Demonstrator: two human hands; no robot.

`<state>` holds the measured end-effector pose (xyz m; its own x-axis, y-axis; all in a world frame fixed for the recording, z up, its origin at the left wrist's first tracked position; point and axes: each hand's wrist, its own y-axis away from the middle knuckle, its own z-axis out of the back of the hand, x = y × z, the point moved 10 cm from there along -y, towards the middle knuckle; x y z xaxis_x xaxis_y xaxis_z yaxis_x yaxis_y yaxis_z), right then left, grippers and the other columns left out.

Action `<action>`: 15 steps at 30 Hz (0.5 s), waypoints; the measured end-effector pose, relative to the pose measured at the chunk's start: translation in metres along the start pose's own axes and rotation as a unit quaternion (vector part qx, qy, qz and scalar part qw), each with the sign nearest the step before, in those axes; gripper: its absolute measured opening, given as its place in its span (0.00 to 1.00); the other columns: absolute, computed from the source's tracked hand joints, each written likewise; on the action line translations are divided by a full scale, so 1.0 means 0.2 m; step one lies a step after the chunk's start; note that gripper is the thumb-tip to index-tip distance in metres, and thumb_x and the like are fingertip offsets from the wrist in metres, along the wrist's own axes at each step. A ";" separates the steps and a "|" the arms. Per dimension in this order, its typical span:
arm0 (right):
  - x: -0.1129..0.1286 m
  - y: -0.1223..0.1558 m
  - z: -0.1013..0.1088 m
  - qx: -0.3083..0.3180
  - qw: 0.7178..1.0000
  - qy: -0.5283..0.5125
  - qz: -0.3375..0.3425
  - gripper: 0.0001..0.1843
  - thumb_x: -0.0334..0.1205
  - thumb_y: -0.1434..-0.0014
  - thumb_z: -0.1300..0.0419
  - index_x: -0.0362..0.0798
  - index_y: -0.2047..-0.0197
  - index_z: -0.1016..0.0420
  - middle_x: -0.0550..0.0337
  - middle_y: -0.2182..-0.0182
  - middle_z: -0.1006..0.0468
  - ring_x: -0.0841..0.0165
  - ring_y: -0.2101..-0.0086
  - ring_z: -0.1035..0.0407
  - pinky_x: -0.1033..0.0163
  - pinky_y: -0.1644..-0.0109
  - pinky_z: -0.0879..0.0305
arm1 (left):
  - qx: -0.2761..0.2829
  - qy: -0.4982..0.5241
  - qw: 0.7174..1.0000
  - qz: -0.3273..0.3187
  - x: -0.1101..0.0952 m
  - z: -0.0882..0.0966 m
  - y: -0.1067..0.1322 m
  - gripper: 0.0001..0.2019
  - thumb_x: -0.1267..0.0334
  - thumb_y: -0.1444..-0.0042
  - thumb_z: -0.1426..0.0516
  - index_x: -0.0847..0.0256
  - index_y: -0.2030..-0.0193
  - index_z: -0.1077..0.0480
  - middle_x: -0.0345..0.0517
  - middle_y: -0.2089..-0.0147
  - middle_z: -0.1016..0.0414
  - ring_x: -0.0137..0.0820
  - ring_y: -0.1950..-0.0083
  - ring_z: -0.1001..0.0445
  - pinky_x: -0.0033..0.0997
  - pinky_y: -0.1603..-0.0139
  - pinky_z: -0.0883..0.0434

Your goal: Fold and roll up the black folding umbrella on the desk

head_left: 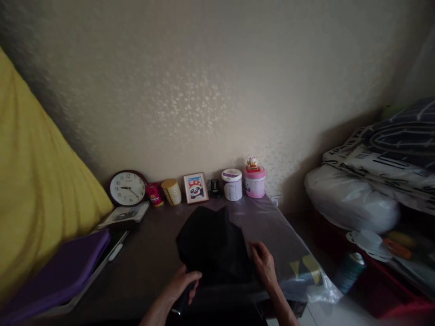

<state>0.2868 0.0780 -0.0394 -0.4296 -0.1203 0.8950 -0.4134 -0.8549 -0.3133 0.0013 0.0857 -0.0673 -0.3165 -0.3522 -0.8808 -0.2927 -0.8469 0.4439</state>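
Note:
A black folding umbrella point(212, 246), its canopy loose and partly spread, is held over the front of the table. My left hand point(185, 283) is wrapped round its dark handle, whose shiny end points down towards me. On the other side, my right hand point(263, 262) has its fingers curled together at the right edge of the black fabric, pinching it. The dim light hides the folds of the canopy and its ribs.
Along the wall on the table point(149, 253) stand a round clock point(127, 188), a red can point(155, 194), a yellow-lidded jar point(171, 192), a panda picture point(196, 188), a white tub point(232, 184) and a pink tub point(254, 182). A purple case point(64, 267) lies left; bagged bedding point(353, 197) is piled right.

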 end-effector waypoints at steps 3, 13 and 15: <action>-0.04 0.00 0.04 -0.031 0.998 -0.056 -0.029 0.20 0.53 0.46 0.49 0.44 0.63 0.29 0.56 0.70 0.25 0.65 0.68 0.32 0.65 0.64 0.37 | 0.078 0.021 0.997 0.005 -0.03 -0.02 0.03 0.19 0.44 0.58 0.48 0.58 0.81 0.45 0.27 0.89 0.52 0.17 0.88 0.54 0.21 0.86 0.48; -0.03 0.01 0.02 -0.004 0.993 -0.116 -0.036 0.21 0.56 0.49 0.48 0.45 0.66 0.31 0.56 0.72 0.26 0.65 0.70 0.32 0.65 0.67 0.36 | 0.077 0.082 0.992 -0.061 -0.16 -0.13 0.09 0.14 0.51 0.54 0.46 0.58 0.79 0.41 0.28 0.89 0.44 0.19 0.89 0.47 0.22 0.86 0.49; -0.04 -0.01 0.03 -0.006 0.991 -0.129 -0.034 0.22 0.56 0.49 0.49 0.45 0.64 0.31 0.57 0.71 0.26 0.65 0.70 0.32 0.65 0.68 0.35 | 0.131 0.103 0.985 -0.050 -0.17 -0.16 0.11 0.17 0.47 0.54 0.48 0.58 0.81 0.43 0.28 0.90 0.48 0.18 0.89 0.52 0.22 0.86 0.50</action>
<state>0.2950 0.0775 -0.0449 -0.1816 -0.1895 0.9649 -0.4442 -0.8596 -0.2524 0.0355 0.0663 -0.0323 -0.0927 -0.3677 -0.9253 -0.5445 -0.7593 0.3563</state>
